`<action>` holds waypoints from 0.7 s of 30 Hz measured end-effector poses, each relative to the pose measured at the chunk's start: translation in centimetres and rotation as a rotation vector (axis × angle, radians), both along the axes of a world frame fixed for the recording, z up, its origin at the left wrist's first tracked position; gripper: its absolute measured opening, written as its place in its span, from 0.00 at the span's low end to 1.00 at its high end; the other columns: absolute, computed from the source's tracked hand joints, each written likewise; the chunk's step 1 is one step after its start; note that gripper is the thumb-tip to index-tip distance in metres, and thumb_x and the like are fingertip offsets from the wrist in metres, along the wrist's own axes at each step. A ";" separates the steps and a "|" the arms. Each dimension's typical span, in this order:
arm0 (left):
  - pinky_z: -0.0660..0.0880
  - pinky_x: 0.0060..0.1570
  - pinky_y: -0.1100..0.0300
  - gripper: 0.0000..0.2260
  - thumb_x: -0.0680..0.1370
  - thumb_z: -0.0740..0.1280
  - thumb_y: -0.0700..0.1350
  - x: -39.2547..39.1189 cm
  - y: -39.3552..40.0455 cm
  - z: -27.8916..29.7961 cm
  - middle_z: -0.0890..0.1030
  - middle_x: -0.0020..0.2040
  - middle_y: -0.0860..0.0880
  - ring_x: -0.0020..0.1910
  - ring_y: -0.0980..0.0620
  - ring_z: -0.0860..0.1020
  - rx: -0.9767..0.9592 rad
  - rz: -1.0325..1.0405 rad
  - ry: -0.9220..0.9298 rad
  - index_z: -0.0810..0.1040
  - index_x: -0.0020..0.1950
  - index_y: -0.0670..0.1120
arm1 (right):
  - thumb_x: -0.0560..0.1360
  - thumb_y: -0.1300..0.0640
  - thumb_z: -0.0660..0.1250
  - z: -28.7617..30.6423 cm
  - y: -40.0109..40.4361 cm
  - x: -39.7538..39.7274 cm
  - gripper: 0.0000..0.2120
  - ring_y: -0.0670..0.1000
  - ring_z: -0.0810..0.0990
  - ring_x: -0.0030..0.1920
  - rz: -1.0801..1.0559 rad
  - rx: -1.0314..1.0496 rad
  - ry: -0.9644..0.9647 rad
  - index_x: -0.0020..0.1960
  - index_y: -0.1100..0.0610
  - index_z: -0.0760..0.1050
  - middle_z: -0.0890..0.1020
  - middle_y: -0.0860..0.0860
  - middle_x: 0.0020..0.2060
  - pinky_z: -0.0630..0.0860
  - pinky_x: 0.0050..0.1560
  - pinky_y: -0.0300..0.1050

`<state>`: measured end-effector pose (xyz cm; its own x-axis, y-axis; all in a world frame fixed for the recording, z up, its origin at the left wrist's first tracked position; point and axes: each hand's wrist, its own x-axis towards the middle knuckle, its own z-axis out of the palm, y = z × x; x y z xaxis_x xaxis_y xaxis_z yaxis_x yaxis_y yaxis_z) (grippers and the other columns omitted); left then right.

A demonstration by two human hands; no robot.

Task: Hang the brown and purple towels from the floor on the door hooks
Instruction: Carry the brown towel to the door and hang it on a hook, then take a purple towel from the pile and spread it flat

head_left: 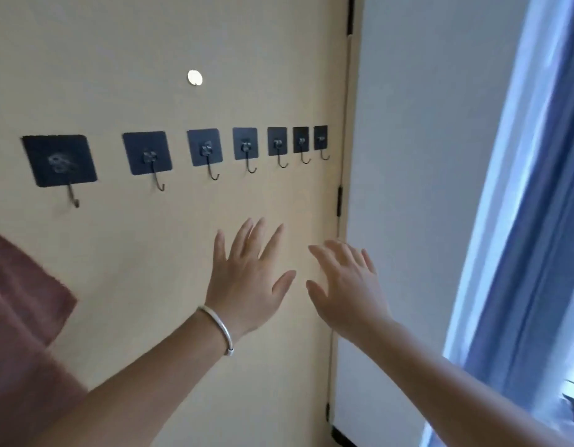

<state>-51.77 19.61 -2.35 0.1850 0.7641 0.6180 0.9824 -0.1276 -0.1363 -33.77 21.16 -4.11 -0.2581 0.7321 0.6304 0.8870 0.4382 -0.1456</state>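
2 hands, left (247,279) and right (346,285), spread empty below 7 hooks (247,146) on the door (150,43).

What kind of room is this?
Probably a room at home, maybe a bedroom or bathroom entrance: a beige door carries a row of stick-on hooks, a brown towel hangs at left, and a blue curtain covers a window.

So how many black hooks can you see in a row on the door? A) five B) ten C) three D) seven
D: seven black square pads, each with a metal hook under it, run across the door, from the big near one at the left to the small one by the hinge edge.
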 end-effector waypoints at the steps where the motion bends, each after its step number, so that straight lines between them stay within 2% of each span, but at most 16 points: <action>1: 0.51 0.71 0.36 0.31 0.78 0.46 0.65 2.4 0.4 -0.6 0.58 0.77 0.44 0.77 0.45 0.53 -0.004 -0.063 -0.012 0.52 0.78 0.52 | 0.77 0.43 0.59 -0.3 -1.0 2.6 0.26 0.50 0.56 0.75 -0.068 -0.009 0.009 0.73 0.45 0.59 0.64 0.48 0.72 0.51 0.75 0.56; 5: 0.49 0.71 0.37 0.32 0.78 0.45 0.65 13.9 0.4 -1.8 0.58 0.78 0.45 0.77 0.46 0.52 -0.053 -0.320 -0.064 0.50 0.78 0.52 | 0.77 0.42 0.59 -1.2 -6.4 13.6 0.26 0.51 0.54 0.76 -0.365 -0.029 -0.005 0.74 0.45 0.59 0.63 0.47 0.74 0.50 0.75 0.58; 7: 0.49 0.71 0.36 0.31 0.78 0.49 0.64 20.1 -0.7 -2.1 0.58 0.77 0.44 0.77 0.46 0.52 -0.067 -0.464 -0.076 0.51 0.78 0.52 | 0.76 0.43 0.61 -1.1 -9.9 19.0 0.27 0.52 0.56 0.75 -0.503 -0.036 0.001 0.73 0.47 0.62 0.64 0.48 0.73 0.52 0.74 0.59; 12: 0.54 0.69 0.34 0.31 0.77 0.60 0.61 34.9 -6.8 -2.2 0.65 0.75 0.43 0.75 0.43 0.60 -0.038 -0.831 -0.051 0.60 0.77 0.49 | 0.75 0.44 0.64 -1.1 -20.1 31.2 0.28 0.53 0.60 0.74 -0.865 -0.034 0.023 0.73 0.48 0.64 0.67 0.51 0.72 0.55 0.72 0.58; 18: 0.40 0.72 0.37 0.31 0.79 0.50 0.63 51.5 -16.2 -2.3 0.54 0.78 0.47 0.78 0.46 0.47 -0.052 -1.148 -0.021 0.47 0.79 0.53 | 0.74 0.45 0.67 -1.9 -33.8 42.5 0.27 0.54 0.62 0.73 -1.190 -0.014 0.054 0.71 0.50 0.67 0.69 0.52 0.70 0.57 0.71 0.64; 21: 0.39 0.72 0.38 0.31 0.79 0.49 0.63 59.8 -22.5 -2.3 0.51 0.79 0.48 0.78 0.47 0.44 -0.070 -1.300 -0.020 0.44 0.78 0.54 | 0.73 0.45 0.66 -1.8 -41.4 48.1 0.27 0.54 0.63 0.73 -1.356 0.006 0.047 0.70 0.49 0.68 0.70 0.52 0.69 0.58 0.70 0.63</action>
<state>8.02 -2.88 -4.61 0.8007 0.0637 0.5956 0.1366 -0.9876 -0.0779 14.38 -20.24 -5.88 0.6792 0.3880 0.6230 0.6120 -0.7680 -0.1889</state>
